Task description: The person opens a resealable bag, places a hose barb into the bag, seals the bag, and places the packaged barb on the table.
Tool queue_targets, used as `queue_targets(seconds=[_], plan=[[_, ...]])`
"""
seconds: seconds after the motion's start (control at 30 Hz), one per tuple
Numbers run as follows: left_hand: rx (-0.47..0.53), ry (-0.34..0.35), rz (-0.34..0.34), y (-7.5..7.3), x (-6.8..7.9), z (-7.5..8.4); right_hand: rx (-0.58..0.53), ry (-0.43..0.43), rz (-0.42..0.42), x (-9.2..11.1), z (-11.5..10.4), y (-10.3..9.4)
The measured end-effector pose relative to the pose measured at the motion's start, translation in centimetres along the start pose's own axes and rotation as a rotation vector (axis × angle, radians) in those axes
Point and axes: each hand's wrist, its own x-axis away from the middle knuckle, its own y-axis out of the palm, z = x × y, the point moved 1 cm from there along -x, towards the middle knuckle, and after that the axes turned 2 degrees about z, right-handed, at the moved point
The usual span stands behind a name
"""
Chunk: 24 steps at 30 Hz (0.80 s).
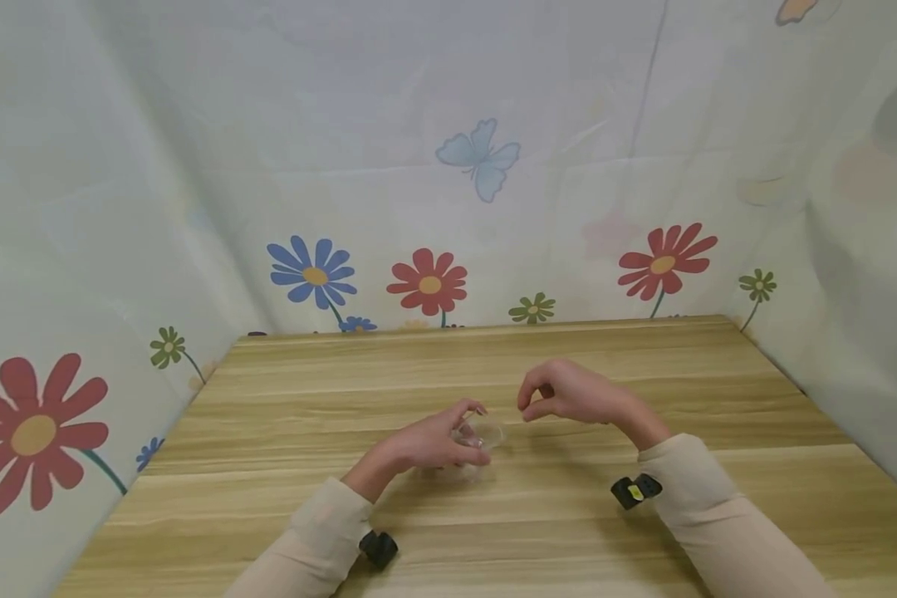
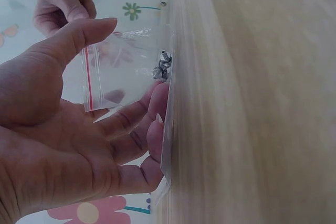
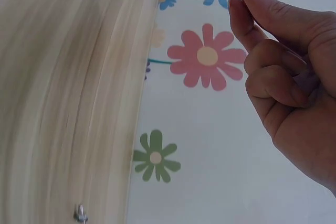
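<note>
A small clear zip-lock bag (image 2: 123, 72) with a red seal line stands partly open in the left wrist view, several shiny metal pieces (image 2: 164, 65) at its bottom. My left hand (image 1: 444, 440) holds this bag between thumb and curled fingers. Beneath those fingers another piece of clear plastic (image 2: 167, 156) lies against the table. To the right of the bag and a little above the table is my right hand (image 1: 575, 392). Its thumb and forefinger tips come close together, the other fingers are curled, and nothing shows between them.
The wood-grain table (image 1: 613, 531) reaches back to a pale flower-printed cloth (image 1: 359, 191) that rises behind and at both sides. In the right wrist view a small metal piece (image 3: 80, 213) lies on the table.
</note>
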Motion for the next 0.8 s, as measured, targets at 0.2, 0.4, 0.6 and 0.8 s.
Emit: queue_targets(seconds=[0.2, 0.4, 0.6, 0.8], plan=[[0.008, -0.005, 0.008, 0.0, 0.1, -0.2, 0.01, 0.022, 0.024, 1.3, 1.1, -0.9], [0.015, 0.012, 0.0, 0.1, -0.1, -0.2, 0.016, 0.075, 0.057, 2.9, 2.7, -1.4], [0.039, 0.007, -0.007, 0.1, -0.2, -0.4, 0.015, 0.151, 0.068, 4.0, 4.6, -1.9], [0.05, 0.01, -0.013, 0.0, -0.3, -0.4, 0.016, 0.198, 0.056, 4.9, 6.7, -2.3]])
